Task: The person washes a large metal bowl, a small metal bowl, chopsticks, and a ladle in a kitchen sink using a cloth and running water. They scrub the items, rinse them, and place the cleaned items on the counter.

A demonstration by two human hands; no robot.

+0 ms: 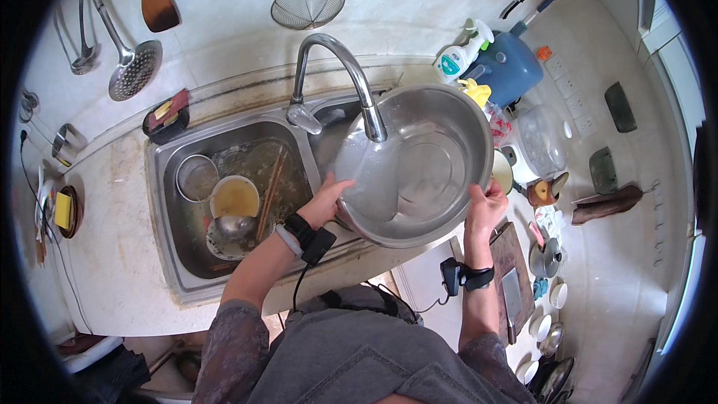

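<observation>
A large stainless steel basin [432,179], tilted down to the left, is held over the right sink bowl. My left hand [325,197] grips its lower left rim, and my right hand [487,202] grips the rim on the right. Some water lies in the basin's left part. The chrome faucet [342,62] arches over it, its spout end above the basin's left side. In the left sink bowl [174,224], murky water surrounds a bowl of yellowish liquid [235,197], a round metal dish [196,178], a ladle or spoon and wooden chopsticks [272,191].
Behind the basin at right stand a spray bottle [457,60] and a blue plastic container [507,67]. A cleaver [511,297] lies on a wooden cutting board [521,269] to the right. A skimmer [308,5] and other utensils hang on the wall. A yellow sponge [63,210] sits far left.
</observation>
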